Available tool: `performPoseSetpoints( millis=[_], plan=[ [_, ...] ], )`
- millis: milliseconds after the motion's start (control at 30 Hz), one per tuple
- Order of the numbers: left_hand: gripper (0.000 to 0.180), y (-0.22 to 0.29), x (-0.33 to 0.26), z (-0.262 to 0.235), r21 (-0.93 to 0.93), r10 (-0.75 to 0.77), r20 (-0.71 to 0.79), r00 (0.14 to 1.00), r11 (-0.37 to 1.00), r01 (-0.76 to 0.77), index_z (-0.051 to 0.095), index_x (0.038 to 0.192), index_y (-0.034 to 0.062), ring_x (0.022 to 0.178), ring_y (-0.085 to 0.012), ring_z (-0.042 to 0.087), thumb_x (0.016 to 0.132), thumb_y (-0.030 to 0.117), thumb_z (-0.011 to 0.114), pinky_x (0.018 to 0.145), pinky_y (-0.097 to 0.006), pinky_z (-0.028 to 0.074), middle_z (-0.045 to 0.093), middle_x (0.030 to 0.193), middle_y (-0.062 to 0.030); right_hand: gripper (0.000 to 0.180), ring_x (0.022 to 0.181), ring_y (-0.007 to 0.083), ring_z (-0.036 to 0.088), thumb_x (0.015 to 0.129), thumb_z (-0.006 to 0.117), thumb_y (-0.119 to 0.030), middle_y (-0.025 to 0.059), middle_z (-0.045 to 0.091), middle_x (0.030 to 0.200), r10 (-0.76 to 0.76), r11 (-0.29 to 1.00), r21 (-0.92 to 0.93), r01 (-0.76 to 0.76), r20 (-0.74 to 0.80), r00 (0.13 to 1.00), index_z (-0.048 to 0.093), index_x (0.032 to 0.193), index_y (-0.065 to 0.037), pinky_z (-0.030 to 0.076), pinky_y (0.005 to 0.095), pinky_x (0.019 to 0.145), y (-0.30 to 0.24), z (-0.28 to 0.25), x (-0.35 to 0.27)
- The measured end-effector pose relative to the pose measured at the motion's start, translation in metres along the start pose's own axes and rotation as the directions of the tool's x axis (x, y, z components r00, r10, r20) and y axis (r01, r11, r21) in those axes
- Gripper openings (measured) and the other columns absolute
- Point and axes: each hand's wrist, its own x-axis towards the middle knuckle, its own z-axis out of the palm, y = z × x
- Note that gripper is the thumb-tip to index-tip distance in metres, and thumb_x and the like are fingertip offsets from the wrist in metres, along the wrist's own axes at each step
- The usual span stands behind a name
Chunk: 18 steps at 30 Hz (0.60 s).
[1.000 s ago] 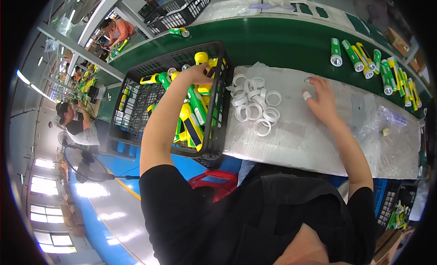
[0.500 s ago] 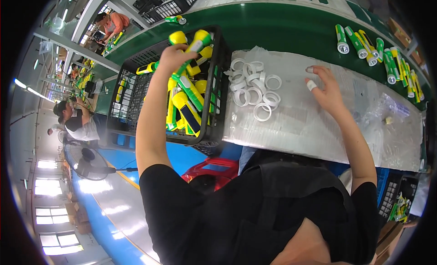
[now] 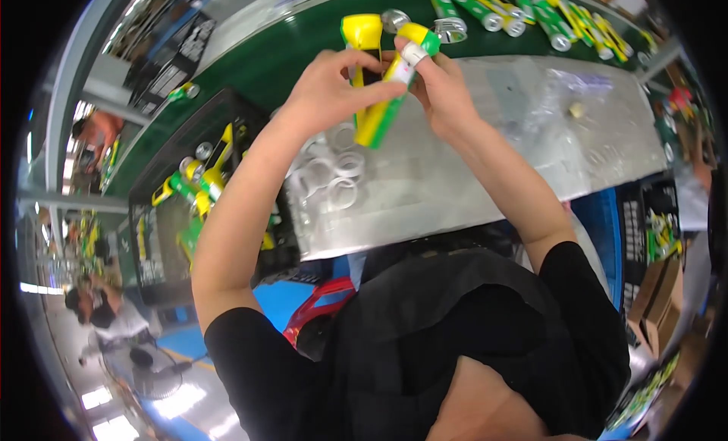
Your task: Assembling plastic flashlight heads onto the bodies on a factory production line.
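Both my hands have come together above the far edge of the wrapped board. My left hand is closed around a yellow-headed flashlight, and its thumb presses against a second, green-and-yellow flashlight. That second one is tilted, its head up to the right. Its upper part is gripped by my right hand, which has white tape on a digit. Some fingertips are hidden behind the flashlights. Left of and below my hands lies a cluster of white rings, partly covered by my left forearm and slightly blurred.
A black crate with several flashlights stands left, partly behind my left arm. More flashlights line the green bench's far right side. The wrapped board carries crumpled clear plastic. A cardboard box and another crate are low right.
My left hand has carried flashlights out of the crate and rightward over the board. My right hand has moved left and closed on one of them. The view has shifted too.
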Motion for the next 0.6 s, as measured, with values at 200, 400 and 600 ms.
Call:
performPoseSetpoints(
  millis=[200, 400, 600],
  plan=[
    [0.039, -0.061, 0.027, 0.092, 0.047, -0.099, 0.271, 0.957, 0.995, 0.089, 0.067, 0.092, 0.0091, 0.085, -0.0287, 0.064, 0.077, 0.045, 0.073, 0.074, -0.037, 0.049, 0.067, 0.088, -0.014, 0.03, 0.078, 0.0176, 0.06, 0.088, 0.063, -0.028, 0.0077, 0.061, 0.087, 0.051, 0.997, -0.051, -0.058, -0.128, 0.99, 0.057, 0.105, -0.004, 0.048, 0.0313, 0.072, -0.021, -0.102, -0.032],
    [0.034, 0.008, 0.045, 0.095, 0.05, 0.18, 0.114, 0.977, 0.981, -0.187, 0.066, 0.113, 0.0113, 0.094, -0.0212, 0.064, 0.087, 0.034, 0.067, 0.076, -0.034, 0.049, 0.064, 0.107, -0.0108, 0.045, 0.067, 0.0152, 0.059, 0.089, 0.065, -0.04, 0.0065, 0.059, 0.084, 0.172, 0.939, -0.292, -0.183, -0.065, 0.983, 0.053, 0.111, -0.004, 0.046, 0.0291, 0.062, -0.047, -0.124, -0.091],
    [0.027, 0.059, 0.019, 0.136, -0.627, 0.316, 0.273, 0.909, 0.775, -0.081, 0.068, 0.111, 0.0033, 0.091, -0.0182, 0.065, 0.094, 0.023, 0.06, 0.077, -0.03, 0.051, 0.066, 0.109, -0.014, 0.045, 0.067, 0.0141, 0.061, 0.088, 0.069, -0.031, 0.0069, 0.059, 0.089, 0.29, 0.912, -0.336, -0.235, 0.124, 0.949, 0.05, 0.116, -0.001, 0.05, 0.0291, 0.062, -0.043, -0.119, -0.123]
  ],
)
